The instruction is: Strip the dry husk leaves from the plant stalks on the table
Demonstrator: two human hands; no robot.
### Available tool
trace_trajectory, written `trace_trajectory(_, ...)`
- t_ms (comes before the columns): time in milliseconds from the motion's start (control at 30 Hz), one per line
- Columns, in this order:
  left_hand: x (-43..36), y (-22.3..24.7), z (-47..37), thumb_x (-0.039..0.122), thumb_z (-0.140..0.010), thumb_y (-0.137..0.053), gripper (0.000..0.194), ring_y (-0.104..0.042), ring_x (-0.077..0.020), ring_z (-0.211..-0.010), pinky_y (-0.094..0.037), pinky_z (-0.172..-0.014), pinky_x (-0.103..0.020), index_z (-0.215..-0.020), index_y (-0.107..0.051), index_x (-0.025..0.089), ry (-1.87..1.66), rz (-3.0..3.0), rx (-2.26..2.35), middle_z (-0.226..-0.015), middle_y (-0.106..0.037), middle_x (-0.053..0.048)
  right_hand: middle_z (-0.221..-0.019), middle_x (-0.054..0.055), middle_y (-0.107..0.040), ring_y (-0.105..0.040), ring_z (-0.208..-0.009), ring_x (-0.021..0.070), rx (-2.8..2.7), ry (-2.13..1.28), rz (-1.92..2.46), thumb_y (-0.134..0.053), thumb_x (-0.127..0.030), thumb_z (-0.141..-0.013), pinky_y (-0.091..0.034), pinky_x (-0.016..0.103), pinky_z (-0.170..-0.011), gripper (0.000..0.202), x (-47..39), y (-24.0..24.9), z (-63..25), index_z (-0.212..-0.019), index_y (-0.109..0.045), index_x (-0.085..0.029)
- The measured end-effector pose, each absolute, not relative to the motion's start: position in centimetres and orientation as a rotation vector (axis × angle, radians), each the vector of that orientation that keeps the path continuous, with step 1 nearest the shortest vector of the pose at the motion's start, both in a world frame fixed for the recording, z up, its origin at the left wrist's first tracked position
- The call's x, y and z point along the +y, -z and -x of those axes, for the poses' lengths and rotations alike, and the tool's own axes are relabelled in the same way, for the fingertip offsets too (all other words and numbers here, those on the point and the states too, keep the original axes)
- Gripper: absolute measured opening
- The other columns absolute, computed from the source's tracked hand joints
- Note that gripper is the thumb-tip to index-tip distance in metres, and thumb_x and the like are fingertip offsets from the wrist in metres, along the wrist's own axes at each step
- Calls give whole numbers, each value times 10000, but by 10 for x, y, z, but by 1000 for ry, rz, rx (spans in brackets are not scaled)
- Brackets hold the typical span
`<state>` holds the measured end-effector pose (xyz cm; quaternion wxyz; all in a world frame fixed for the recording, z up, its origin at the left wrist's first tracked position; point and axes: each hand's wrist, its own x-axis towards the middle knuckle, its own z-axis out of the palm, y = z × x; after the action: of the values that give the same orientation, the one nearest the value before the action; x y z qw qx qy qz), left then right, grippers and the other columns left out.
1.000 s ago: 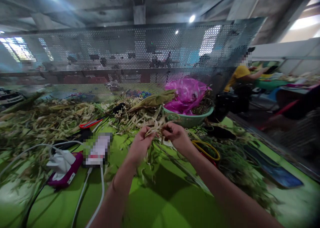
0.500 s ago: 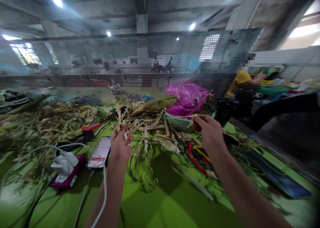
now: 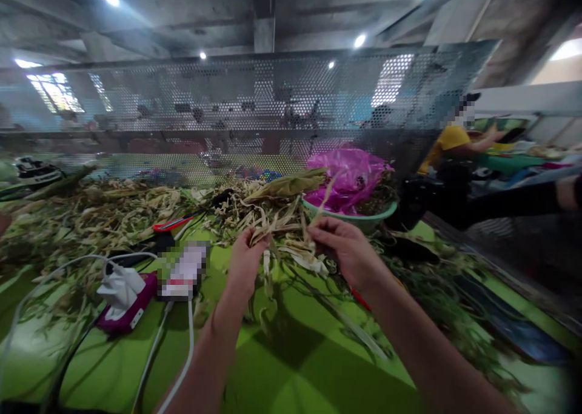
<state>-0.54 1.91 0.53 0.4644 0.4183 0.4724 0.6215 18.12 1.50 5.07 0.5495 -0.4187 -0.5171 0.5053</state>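
Near the middle of the green table (image 3: 291, 371), my left hand (image 3: 249, 253) is closed on pale dried strips beside the heap of dried husks (image 3: 277, 217). To its right, my right hand (image 3: 339, 241) pinches a thin dried strip (image 3: 328, 196) that points upward. The two hands are a short way apart. Behind my right hand stands a light green basket (image 3: 373, 218) with a pink plastic bag (image 3: 343, 174) in it. Loose pale strips hang and lie between and below the hands.
At the left lie a phone (image 3: 184, 271) with a cable, a purple power strip (image 3: 130, 305) with white plugs, and a red cutter (image 3: 173, 224). A perforated metal screen (image 3: 227, 111) stands behind. A person in yellow (image 3: 454, 140) is at the right.
My left hand has moved right, and my right hand has moved left and slightly down, so they are closer together. The strip in my right hand now points up. The view has shifted slightly.
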Motion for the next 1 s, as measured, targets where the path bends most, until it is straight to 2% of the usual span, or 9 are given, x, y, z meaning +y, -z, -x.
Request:
trace_trajectory(133, 19, -1, -2, 265, -654, -716, 233, -604, -131, -752, -448, -757, -246, -862, -680, 167, -1444, -1120, 1023, -804, -692, -8, -627, -34, -561, -479, -534, 85, -1397, -1218, 1039, -755, -341, -636, -405, 219, -504, 250, 13, -30, -155, -731, -618, -155)
trace_trajectory(233, 19, 0, -3, 268, -661, -711, 228, -616, -143, -785, -455, -796, -261, -861, -693, 160, -1376, -1122, 970, -834, -709, -28, -615, -37, -556, -479, -533, 95, -1463, -1168, 1094, -737, -332, -633, -404, 226, -503, 251, 19, -16, -151, -740, -591, -159)
trace_trajectory(400, 15, -4, -5, 257, -614, -739, 263, -571, -110, -638, -434, -614, -215, -854, -702, 157, -1336, -1016, 939, -727, -685, -10, -689, -23, -575, -511, -613, 115, -1515, -1027, 1105, -709, -310, -647, -414, 234, -571, 239, 23, -10, -152, -795, -580, -173)
trace_trajectory(500, 12, -7, -4, 258, -593, -757, 267, -395, -38, -444, -300, -448, -173, -823, -684, 144, -1325, -913, 928, -576, -583, 40, -734, -5, -594, -526, -679, 129, -1557, -1061, 1083, -681, -313, -674, -420, 251, -648, 198, 20, -13, -152, -782, -602, -168)
trace_trajectory(600, 13, -9, 1, 333, -647, -730, 317, -232, 1, -386, -182, -391, -172, -890, -662, 141, -1295, -787, 792, -627, -574, 44, -703, -15, -572, -498, -657, 124, -1552, -1093, 1090, -670, -324, -698, -401, 251, -645, 180, 17, -18, -152, -748, -590, -171)
trace_trajectory(667, 15, -10, 5, 357, -701, -685, 316, -215, 7, -386, -178, -388, -170, -938, -644, 151, -1300, -699, 696, -699, -595, 32, -674, -27, -544, -466, -625, 114, -1527, -1084, 1084, -663, -337, -723, -385, 246, -626, 183, 16, -20, -153, -742, -581, -175)
trace_trajectory(767, 18, -9, 9, 350, -756, -637, 274, -283, -3, -396, -228, -390, -167, -949, -636, 155, -1309, -612, 641, -724, -609, 18, -650, -38, -514, -435, -601, 107, -1485, -1073, 1046, -667, -355, -739, -365, 239, -604, 198, 15, -22, -153, -737, -579, -179)
trace_trajectory(833, 19, -7, 7, 341, -780, -617, 261, -422, -29, -455, -311, -418, -170, -954, -646, 149, -1292, -598, 632, -775, -644, -12, -667, -34, -529, -445, -610, 109, -1470, -1101, 1020, -676, -358, -734, -371, 241, -611, 198, 12, -23, -150, -755, -594, -178)
trace_trajectory(1000, 14, -9, -4, 346, -812, -571, 275, -648, -168, -742, -504, -624, -263, -955, -671, 134, -1191, -721, 598, -869, -702, -90, -736, 0, -599, -525, -707, 144, -1545, -1171, 985, -673, -350, -731, -426, 268, -699, 180, 8, -20, -141, -746, -622, -178)
